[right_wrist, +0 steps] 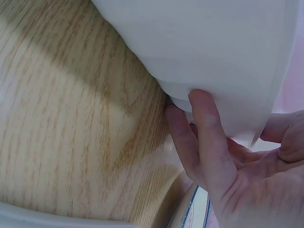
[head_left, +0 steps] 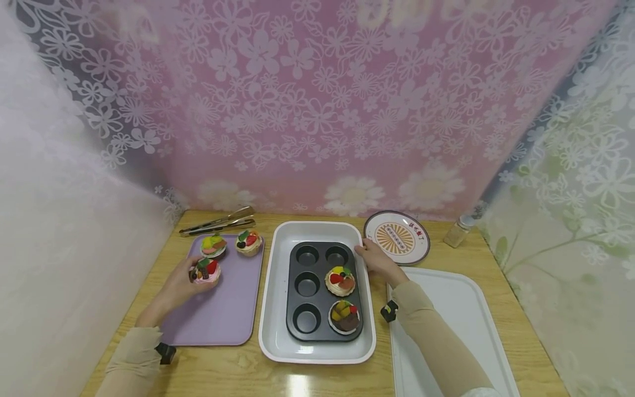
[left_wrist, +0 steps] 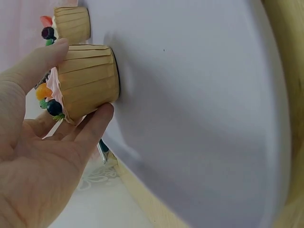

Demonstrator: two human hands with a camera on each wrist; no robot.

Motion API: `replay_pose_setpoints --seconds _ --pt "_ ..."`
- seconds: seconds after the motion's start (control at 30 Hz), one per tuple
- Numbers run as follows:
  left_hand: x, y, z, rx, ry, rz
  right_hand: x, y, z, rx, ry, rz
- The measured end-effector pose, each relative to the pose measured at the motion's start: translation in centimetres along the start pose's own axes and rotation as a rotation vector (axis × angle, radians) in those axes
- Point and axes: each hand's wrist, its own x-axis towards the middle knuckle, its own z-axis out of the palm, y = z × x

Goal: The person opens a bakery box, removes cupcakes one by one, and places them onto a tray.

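Note:
With thumb and fingers, my left hand (head_left: 173,285) grips a pink-creamed cupcake (head_left: 205,271) topped with fruit. In the left wrist view its pleated brown paper cup (left_wrist: 90,80) stands close over the purple tray (head_left: 233,314). Two more fruit cupcakes, one yellow-topped (head_left: 213,246) and one strawberry-topped (head_left: 248,243), stand at that tray's far end. My right hand (head_left: 379,261) holds the right wall of a deep white tray (head_left: 267,309), fingers along the outside and thumb at the rim (right_wrist: 270,128). Inside lies a dark muffin tin (head_left: 322,292) with two cupcakes (head_left: 340,281) in its right column.
Metal tongs (head_left: 218,223) lie behind the purple tray. A round patterned plate (head_left: 397,237) is behind my right hand, and a small capped jar (head_left: 458,231) stands farther right. Under my right forearm is a flat white tray (head_left: 456,309). Curtained walls border the wooden table.

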Motion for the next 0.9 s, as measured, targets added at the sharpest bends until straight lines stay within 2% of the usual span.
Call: replay_pose_setpoints --seconds 0.33,0.57,0.63,0.73,0.9 --pt "0.1 -0.3 0.1 -0.023 -0.015 -0.018 -0.2 0.0 0.1 0.031 -0.007 0.001" --pt "-0.1 0.5 -0.3 -0.087 -0.063 -0.02 -0.1 0.1 0.2 0.045 -0.007 0.011" --pt "-0.1 1.2 -0.9 -0.091 -0.065 -0.027 0.0 0.1 0.1 0.045 -0.007 0.012" --pt "0.2 2.9 -2.2 -0.068 -0.032 -0.027 0.1 0.2 0.1 0.036 0.002 0.009" --pt "1.4 6.7 -4.4 -0.049 0.082 0.075 0.1 0.2 0.1 0.005 0.009 0.004"
